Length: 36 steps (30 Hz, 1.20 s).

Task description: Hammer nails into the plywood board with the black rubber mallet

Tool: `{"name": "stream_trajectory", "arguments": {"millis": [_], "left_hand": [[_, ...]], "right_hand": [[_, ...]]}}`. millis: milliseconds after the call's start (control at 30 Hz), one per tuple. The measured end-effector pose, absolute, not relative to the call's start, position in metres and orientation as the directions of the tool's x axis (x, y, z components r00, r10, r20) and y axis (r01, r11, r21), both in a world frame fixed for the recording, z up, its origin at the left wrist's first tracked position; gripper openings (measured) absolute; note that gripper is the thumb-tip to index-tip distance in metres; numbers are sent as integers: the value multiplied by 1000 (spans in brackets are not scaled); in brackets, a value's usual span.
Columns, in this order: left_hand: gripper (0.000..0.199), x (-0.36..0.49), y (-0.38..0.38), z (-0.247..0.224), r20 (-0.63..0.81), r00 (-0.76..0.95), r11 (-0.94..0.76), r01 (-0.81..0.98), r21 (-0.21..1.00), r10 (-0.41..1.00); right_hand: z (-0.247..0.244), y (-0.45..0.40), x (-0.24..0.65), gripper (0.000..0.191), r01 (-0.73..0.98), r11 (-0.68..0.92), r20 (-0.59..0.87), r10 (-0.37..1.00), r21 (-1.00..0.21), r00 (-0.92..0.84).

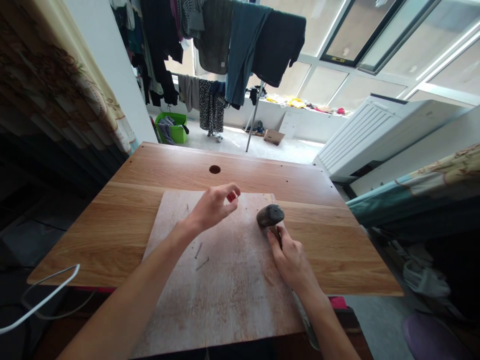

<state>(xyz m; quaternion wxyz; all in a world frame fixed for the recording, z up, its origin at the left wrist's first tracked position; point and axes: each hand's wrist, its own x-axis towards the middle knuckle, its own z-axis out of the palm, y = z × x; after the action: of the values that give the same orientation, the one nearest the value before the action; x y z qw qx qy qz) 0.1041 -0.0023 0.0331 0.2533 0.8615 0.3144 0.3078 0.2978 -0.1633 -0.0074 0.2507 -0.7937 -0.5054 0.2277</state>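
My right hand [294, 257] is wrapped around the handle of a hammer [270, 215], close below its dark, blocky head. The handle runs back under my forearm, and its far end [308, 322] shows past the board's edge. Above the board, my left hand [217, 202] pinches thumb and fingertips together on a tiny thin piece that looks like a nail; most of it is hidden. Two loose nails [198, 250] lie on the worn, pale wooden board [225, 305], left of its middle. Another small nail [187, 206] seems to stick up near the board's far left.
Under the board is a wooden tabletop [330, 240] with a round hole [215, 169] near its far edge. A white cable [48, 300] loops at the left. Beyond stand a clothes rack with hanging clothes [243, 50], a green basket [176, 131] and a white panelled unit [360, 135].
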Motion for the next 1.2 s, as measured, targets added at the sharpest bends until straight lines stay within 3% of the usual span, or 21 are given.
{"name": "stream_trajectory", "arguments": {"millis": [233,533,833,1200], "left_hand": [[8,107,12,14,396,694,-780,405,476,602],[10,108,8,33,236,793,-819,491,297,561],[11,111,11,29,149,779,-748,503,434,610],[18,115,12,26,159,782,-766,511,390,603]], "right_hand": [[-5,-163,297,44,690,-360,-114,920,-628,375],[-5,-163,298,45,682,-365,-126,918,-633,375],[-8,-163,297,48,686,-368,-117,916,-628,384],[-9,-163,299,43,680,-344,-95,922,-648,375]]}}
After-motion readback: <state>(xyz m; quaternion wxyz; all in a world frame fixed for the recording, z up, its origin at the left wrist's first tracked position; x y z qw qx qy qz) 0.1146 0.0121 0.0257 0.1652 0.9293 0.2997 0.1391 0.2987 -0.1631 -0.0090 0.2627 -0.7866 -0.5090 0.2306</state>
